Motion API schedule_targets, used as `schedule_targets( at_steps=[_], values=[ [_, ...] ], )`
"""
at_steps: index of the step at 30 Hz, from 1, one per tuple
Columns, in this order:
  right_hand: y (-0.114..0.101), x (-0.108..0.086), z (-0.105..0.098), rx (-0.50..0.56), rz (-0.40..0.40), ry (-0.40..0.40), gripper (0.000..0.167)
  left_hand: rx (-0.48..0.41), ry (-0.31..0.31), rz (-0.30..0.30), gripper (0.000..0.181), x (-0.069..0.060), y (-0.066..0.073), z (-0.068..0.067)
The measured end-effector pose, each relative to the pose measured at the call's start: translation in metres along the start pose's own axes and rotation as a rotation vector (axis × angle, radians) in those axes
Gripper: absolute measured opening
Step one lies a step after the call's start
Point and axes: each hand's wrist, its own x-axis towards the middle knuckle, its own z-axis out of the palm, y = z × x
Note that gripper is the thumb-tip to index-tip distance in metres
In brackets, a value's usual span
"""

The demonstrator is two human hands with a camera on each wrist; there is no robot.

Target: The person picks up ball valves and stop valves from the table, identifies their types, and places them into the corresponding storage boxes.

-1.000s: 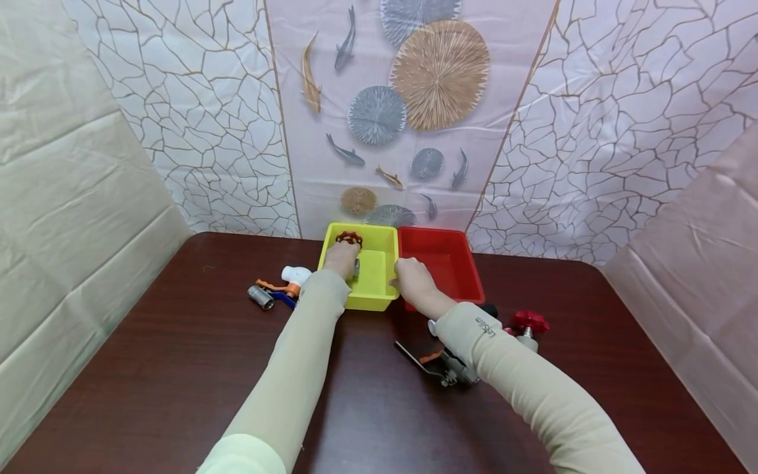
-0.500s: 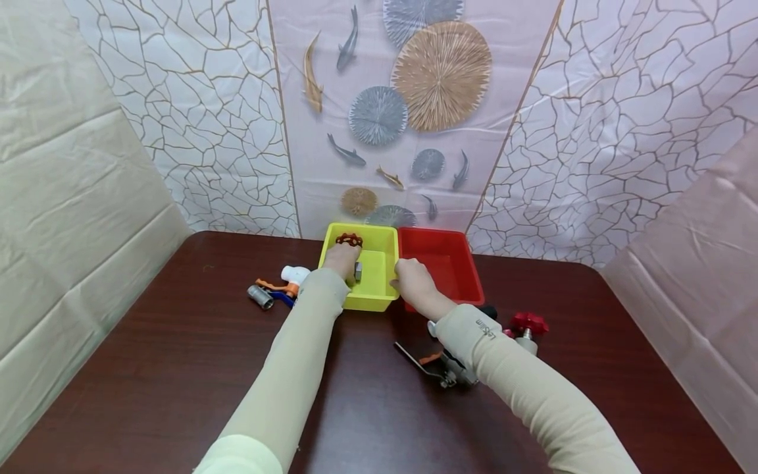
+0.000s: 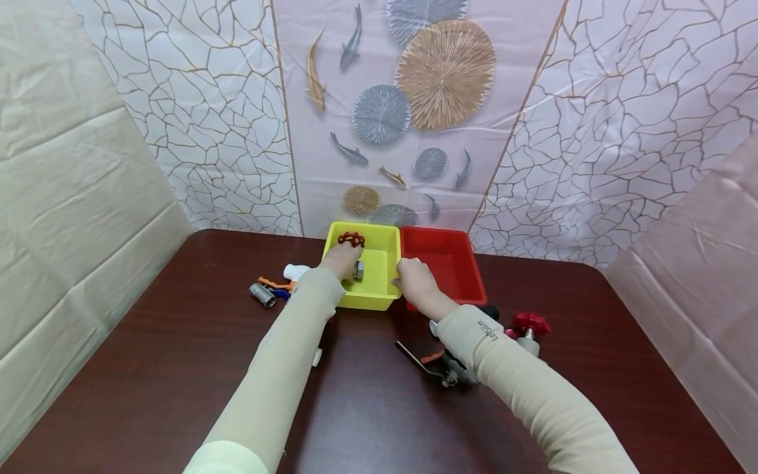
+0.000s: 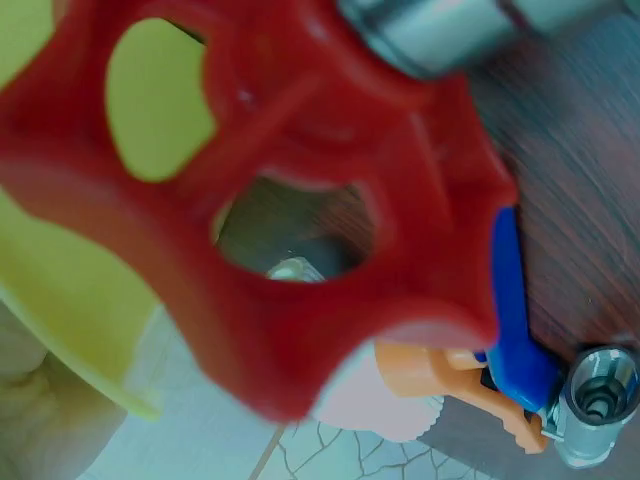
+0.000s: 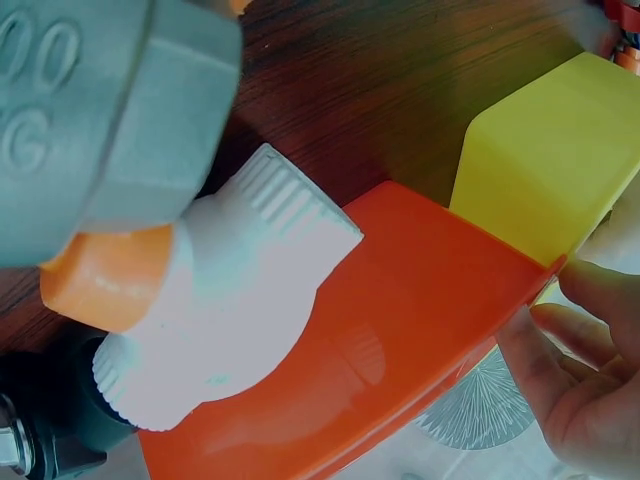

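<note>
Fingers of the left hand (image 3: 340, 261) curl around a red-wheeled valve (image 3: 351, 238) inside the yellow bin (image 3: 370, 302), their tips mostly hidden; those of the right hand (image 3: 416, 283) pinch that bin's rim where it touches the red bin (image 3: 448, 263). Both bins stand at the back of a dark brown bench (image 3: 379, 421). Left of them lies a grey metal coupling (image 3: 262, 295) near an orange handle (image 3: 275, 284); near the right sleeve (image 3: 515, 362) are a lever valve (image 3: 453, 376) and another red handwheel (image 3: 531, 322).
</note>
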Motion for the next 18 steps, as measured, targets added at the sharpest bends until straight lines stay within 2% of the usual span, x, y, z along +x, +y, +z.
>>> schedule_targets(
  at_steps=[5, 10, 18],
  values=[
    [0.0, -0.0003, -0.0002, -0.005, -0.014, 0.012, 0.015, 0.061, -0.002, 0.018, 0.071, -0.0011, 0.0005, 0.0003],
    [-0.0004, -0.0012, 0.0002, -0.01, -0.019, 0.025, 0.011, 0.054, -0.001, 0.023, 0.07, -0.0007, -0.0007, 0.0013],
    [0.002, -0.0004, 0.0019, -0.005, -0.023, 0.037, 0.016, 0.114, 0.051, 0.069, 0.051, -0.0003, -0.0029, 0.0018]
  ],
)
